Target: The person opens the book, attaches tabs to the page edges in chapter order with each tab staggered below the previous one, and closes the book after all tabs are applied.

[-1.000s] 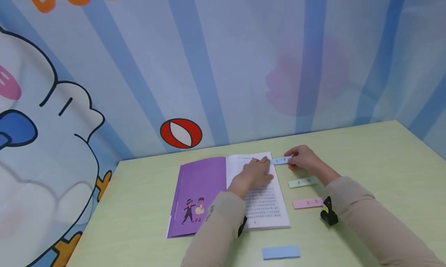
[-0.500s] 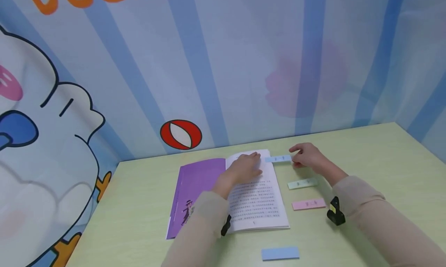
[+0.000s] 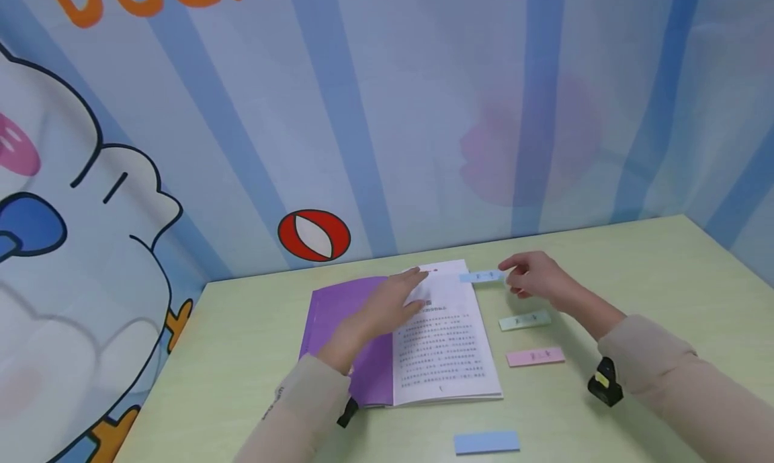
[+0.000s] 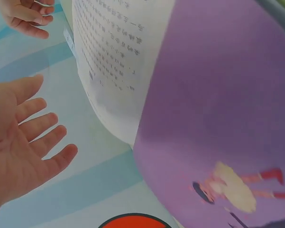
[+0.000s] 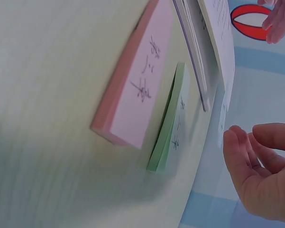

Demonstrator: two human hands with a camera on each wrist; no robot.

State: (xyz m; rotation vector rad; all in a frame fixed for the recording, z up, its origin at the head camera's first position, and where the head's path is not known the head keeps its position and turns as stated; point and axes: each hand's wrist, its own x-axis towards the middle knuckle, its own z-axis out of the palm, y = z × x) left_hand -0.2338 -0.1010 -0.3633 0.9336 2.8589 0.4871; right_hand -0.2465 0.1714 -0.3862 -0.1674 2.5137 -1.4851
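An open book (image 3: 441, 349) lies on the table, with a purple left page (image 4: 218, 95) and a printed right page. From the upper right edge of that page juts a blue sticky note (image 3: 480, 276) with handwriting. My left hand (image 3: 381, 308) hovers over the book near its fold, fingers extended; in the left wrist view that hand (image 4: 28, 142) appears with fingers spread and holds nothing. My right hand (image 3: 538, 275) is at the note's outer end, fingers loosely bent. In the right wrist view this hand (image 5: 263, 171) shows no note between thumb and fingers.
Right of the book lie a green sticky-note pad (image 3: 525, 320) and a pink sticky-note pad (image 3: 535, 357), both with handwriting. A blue pad (image 3: 486, 443) lies near the front. Behind the table (image 3: 242, 355) hangs a cartoon-printed backdrop (image 3: 423, 113).
My left hand has moved left off the right page toward the fold, uncovering text. My right fingers have let go of the blue sticky note, which stays at the page edge.
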